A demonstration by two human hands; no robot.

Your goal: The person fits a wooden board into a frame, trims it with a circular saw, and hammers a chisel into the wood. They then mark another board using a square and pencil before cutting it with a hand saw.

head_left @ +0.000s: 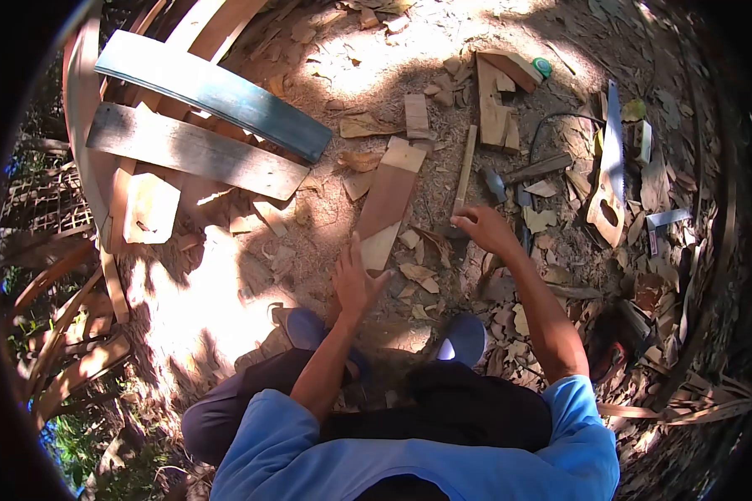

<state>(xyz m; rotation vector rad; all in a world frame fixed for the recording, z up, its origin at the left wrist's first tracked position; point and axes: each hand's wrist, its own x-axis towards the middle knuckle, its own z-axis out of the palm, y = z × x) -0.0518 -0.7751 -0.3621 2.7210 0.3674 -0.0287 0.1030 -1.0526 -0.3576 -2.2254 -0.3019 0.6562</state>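
Observation:
A reddish-brown board with pale ends (388,199) lies on the ground in front of me. My left hand (356,280) is beside its near end, fingers apart, with nothing held in it. On the other side, my right hand (483,229) has its thumb and index finger close together at the near end of a thin wooden stick (466,171). The stick lies to the right of the board, pointing away from me. A hammer (495,184) rests just beyond my right hand.
At the right lie a handsaw (612,167), a small square (667,220) and a white-sided block (642,142). An L-shaped wood piece (495,104) and a green tape roll (542,67) are farther off. Long planks (200,150) are stacked at the left.

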